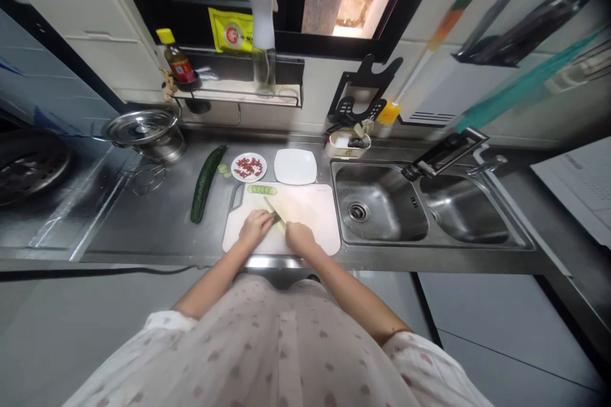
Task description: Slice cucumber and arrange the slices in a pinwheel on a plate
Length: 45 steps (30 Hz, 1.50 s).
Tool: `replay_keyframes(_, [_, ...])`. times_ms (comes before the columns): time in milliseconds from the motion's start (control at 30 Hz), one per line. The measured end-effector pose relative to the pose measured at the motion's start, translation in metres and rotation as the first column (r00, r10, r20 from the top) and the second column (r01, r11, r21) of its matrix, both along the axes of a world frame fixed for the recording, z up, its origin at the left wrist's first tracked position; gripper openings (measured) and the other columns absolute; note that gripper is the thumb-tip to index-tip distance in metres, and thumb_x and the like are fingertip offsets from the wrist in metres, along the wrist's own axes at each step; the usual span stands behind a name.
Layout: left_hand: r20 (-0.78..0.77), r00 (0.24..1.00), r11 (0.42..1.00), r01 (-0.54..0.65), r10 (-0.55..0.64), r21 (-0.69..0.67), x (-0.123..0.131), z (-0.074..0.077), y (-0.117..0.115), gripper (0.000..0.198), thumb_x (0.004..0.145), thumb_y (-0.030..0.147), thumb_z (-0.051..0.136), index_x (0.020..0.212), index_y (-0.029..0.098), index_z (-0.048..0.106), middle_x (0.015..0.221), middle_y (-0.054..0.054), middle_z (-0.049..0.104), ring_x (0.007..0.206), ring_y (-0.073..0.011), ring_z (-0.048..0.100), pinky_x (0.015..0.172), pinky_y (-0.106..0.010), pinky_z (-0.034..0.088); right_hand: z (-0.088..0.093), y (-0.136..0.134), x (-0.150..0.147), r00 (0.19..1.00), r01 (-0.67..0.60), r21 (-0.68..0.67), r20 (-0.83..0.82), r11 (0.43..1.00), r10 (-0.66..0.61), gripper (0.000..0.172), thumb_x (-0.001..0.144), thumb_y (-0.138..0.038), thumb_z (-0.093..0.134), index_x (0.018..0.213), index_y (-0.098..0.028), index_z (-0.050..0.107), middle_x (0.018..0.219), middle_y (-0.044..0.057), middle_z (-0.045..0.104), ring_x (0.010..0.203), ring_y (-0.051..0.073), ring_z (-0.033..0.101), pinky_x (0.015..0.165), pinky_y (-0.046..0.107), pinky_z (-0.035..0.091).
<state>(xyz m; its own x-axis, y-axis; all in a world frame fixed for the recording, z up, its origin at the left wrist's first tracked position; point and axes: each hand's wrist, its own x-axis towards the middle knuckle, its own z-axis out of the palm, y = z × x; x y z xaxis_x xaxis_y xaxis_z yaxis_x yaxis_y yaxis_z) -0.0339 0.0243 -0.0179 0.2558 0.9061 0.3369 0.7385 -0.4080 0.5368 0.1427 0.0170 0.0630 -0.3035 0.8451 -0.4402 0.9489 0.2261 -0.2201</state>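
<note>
A white cutting board (310, 216) lies on the steel counter in front of me. My right hand (300, 236) is closed round the handle of a knife (275, 208), whose blade slants up and left over the board. With curled fingers my left hand (256, 226) presses down a short piece of cucumber (276, 218) beside the blade, partly hidden by the fingers. A row of overlapping cucumber slices (262, 189) sits along the board's upper left edge. Left of the board is a whole long cucumber (207, 184).
Behind the board stand a plate of chopped red bits (249, 168) and a square white plate (295, 166). A few cucumber end pieces (224, 170) lie nearby. The double sink (382, 245) borders the board's right; a lidded steel pot (167, 143) is at back left.
</note>
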Motion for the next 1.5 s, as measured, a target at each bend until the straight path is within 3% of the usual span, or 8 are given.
replay_keyframes(233, [0.008,1.0,1.0,0.002,-0.002,-0.005,0.001,0.003,-0.001,0.022,0.094,0.028,0.05,0.096,0.019,0.071,0.087,-0.006,0.066,0.085,-0.0179,0.055,0.079,-0.031,0.046,-0.007,-0.004,0.004,1.0,0.001,0.0,0.024,1.0,-0.001,0.029,0.091,-0.012,0.037,0.105,-0.014,0.062,0.099,0.014,0.069,0.096,0.021,0.065,0.077,0.027,0.047])
replay_keyframes(600, [0.012,1.0,1.0,0.009,-0.009,0.012,-0.001,0.0,0.0,0.022,0.093,0.028,0.051,0.099,0.02,0.071,0.091,-0.006,0.067,0.088,-0.0187,0.056,0.081,-0.032,0.047,-0.003,0.01,-0.01,1.0,0.006,-0.007,-0.025,1.0,-0.006,0.031,0.09,-0.009,0.038,0.108,-0.013,0.063,0.1,0.014,0.069,0.098,0.02,0.065,0.08,0.026,0.046])
replay_keyframes(967, [0.009,1.0,1.0,0.002,-0.003,0.003,0.0,-0.001,0.0,0.022,0.093,0.028,0.051,0.098,0.02,0.071,0.09,-0.007,0.067,0.086,-0.0186,0.056,0.08,-0.032,0.047,-0.01,-0.009,0.006,1.0,-0.001,0.001,0.028,1.0,0.001,0.029,0.089,-0.01,0.04,0.106,-0.014,0.063,0.099,0.015,0.069,0.098,0.022,0.065,0.079,0.028,0.047])
replay_keyframes(1300, [0.011,1.0,1.0,0.003,-0.003,0.0,0.0,-0.001,0.0,0.022,0.093,0.028,0.051,0.099,0.02,0.071,0.093,-0.006,0.068,0.088,-0.019,0.057,0.082,-0.033,0.047,-0.002,0.007,-0.009,1.0,-0.002,-0.008,-0.009,1.0,0.002,0.031,0.09,-0.009,0.038,0.108,-0.012,0.063,0.102,0.014,0.069,0.1,0.02,0.065,0.081,0.026,0.047])
replay_keyframes(1500, [0.022,1.0,1.0,0.001,-0.001,-0.002,0.0,0.001,0.0,0.022,0.093,0.028,0.051,0.098,0.02,0.07,0.09,-0.006,0.067,0.087,-0.0188,0.057,0.081,-0.033,0.048,-0.004,0.0,-0.002,1.0,0.012,-0.017,0.013,1.0,-0.012,0.031,0.089,-0.008,0.04,0.108,-0.013,0.063,0.103,0.015,0.069,0.099,0.021,0.065,0.08,0.027,0.047])
